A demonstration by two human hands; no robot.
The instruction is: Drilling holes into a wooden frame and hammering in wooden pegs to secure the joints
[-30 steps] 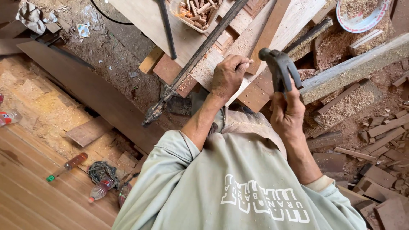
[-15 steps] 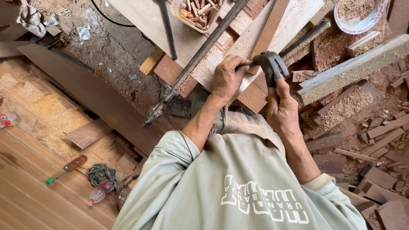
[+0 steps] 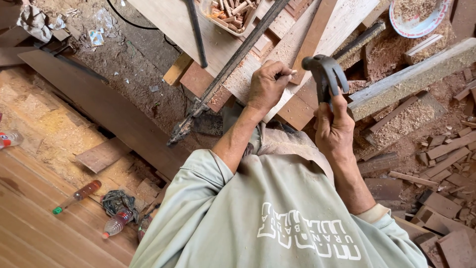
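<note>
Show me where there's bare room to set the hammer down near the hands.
Pale board, left of the long bar, is bare. So is the dark plank, lower left. Crowded: around the left hand, the right hand with the hammer, and the offcuts at right.

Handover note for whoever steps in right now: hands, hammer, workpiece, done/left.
Left hand: on the pale board, fingertips pinching something small, likely a nail; too small to be sure.
Right hand: grips the claw hammer, head raised beside the left hand, off the wood.
Done: piece positioned.
Left: likely the strike; not yet landed.
Nearby: tray of wood bits, long metal bar.
</note>
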